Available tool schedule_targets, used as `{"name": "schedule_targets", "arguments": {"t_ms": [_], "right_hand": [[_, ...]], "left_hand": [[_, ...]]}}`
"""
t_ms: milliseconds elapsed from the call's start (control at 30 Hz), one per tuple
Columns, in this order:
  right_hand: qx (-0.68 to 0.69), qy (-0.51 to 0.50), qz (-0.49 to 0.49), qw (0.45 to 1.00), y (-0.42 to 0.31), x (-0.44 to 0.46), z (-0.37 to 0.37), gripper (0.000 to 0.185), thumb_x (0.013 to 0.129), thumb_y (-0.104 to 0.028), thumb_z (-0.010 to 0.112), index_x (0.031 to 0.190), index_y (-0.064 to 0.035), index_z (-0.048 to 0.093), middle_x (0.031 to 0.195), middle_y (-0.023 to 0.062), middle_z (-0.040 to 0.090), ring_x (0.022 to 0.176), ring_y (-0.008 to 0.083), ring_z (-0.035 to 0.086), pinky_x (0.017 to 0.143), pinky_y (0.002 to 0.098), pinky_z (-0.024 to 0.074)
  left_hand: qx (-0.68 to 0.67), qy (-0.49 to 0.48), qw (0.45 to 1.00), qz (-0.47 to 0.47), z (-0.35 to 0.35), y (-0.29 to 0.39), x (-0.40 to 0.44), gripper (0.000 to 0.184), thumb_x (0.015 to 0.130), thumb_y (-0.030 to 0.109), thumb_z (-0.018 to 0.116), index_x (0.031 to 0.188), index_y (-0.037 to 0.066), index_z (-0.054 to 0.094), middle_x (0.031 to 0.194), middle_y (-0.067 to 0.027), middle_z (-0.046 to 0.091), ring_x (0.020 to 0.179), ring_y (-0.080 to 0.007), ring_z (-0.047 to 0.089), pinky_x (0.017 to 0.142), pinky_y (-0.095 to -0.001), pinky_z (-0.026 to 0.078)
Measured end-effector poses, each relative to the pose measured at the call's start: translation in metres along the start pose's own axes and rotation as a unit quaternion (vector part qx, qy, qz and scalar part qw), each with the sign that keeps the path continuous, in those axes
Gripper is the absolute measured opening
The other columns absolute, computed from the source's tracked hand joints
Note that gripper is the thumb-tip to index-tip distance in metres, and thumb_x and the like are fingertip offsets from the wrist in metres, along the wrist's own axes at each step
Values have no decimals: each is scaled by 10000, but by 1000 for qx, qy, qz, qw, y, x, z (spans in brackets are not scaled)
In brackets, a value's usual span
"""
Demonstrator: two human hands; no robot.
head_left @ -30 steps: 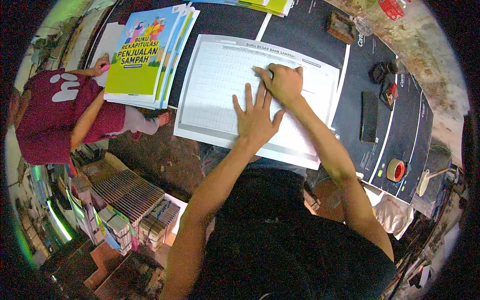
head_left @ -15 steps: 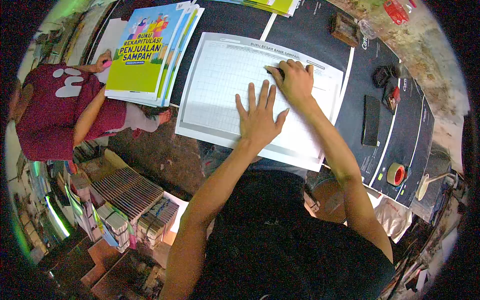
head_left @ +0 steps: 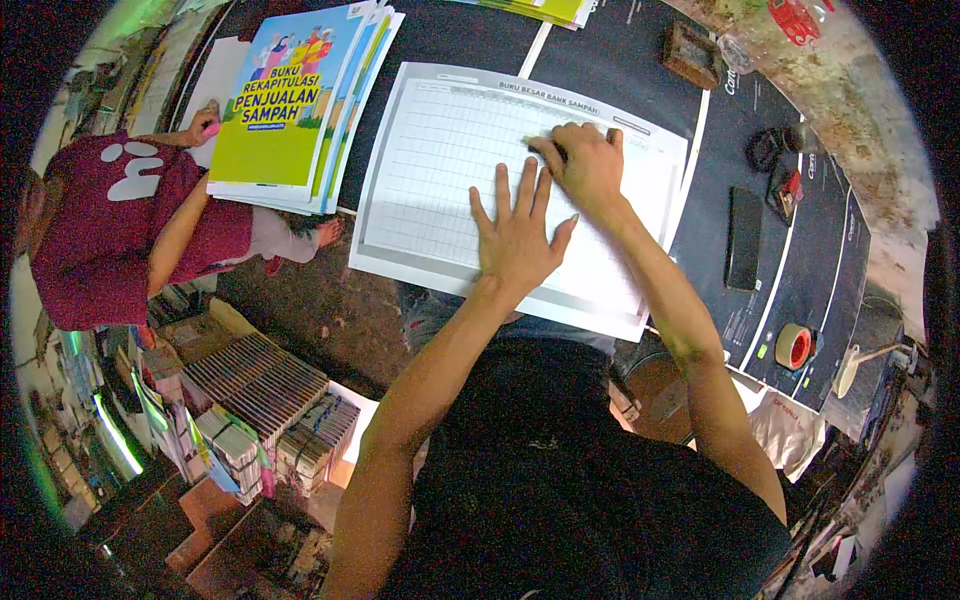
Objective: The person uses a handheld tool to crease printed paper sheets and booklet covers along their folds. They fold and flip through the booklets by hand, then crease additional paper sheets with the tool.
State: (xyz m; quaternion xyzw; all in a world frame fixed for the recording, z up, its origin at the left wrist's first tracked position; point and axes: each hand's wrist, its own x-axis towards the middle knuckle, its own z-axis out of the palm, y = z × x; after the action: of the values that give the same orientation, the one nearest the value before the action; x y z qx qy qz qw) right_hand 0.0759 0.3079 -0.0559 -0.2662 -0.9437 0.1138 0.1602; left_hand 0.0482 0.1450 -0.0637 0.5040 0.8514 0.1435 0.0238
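Across the black table, blue-green booklets are stacked at eleven; a white gridded sheet at twelve o'clock seems steadied by the left hand, fingers spread; the right hand, fingers bent, grip unclear, was eased aside.

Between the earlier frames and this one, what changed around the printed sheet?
The right hand has shifted right across the BUKU BESAR BANK SAMPAH sheet; a second ago it overlapped the left hand, now it sits just beside it. Whether it grips anything is unclear. The left hand stays spread on the sheet; the sheet, the stacked booklets and the tape roll stay put.
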Motion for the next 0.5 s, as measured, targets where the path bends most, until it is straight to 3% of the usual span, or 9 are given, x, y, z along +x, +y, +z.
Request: {"name": "schedule_targets", "arguments": {"t_ms": [200,300,500], "right_hand": [[-28,88,38,995,0,-2,5,385,931,-492,634,806,-137,717,826,29,692,869,240,647,837,485,379],[-30,46,47,997,-1,-1,3,387,934,-494,630,815,-137,722,826,27,690,881,237,647,839,491,378],[-28,66,25,997,3,-2,9,391,935,-503,624,836,-141,734,837,28,698,872,240,652,837,504,377]], "left_hand": [[-4,-5,1000,-2,-1,0,1,782,965,573,502,1560,91,345,1657,-104,238,1515,-434,162,1134,-753,105],[-11,-15,1000,-5,-3,0,2,783,964,568,503,1563,90,338,1656,-106,240,1518,-437,154,1134,-753,102],[-19,-19,1000,-5,-2,0,2,788,966,561,501,1573,93,317,1663,-108,222,1523,-440,135,1136,-754,83]]}}
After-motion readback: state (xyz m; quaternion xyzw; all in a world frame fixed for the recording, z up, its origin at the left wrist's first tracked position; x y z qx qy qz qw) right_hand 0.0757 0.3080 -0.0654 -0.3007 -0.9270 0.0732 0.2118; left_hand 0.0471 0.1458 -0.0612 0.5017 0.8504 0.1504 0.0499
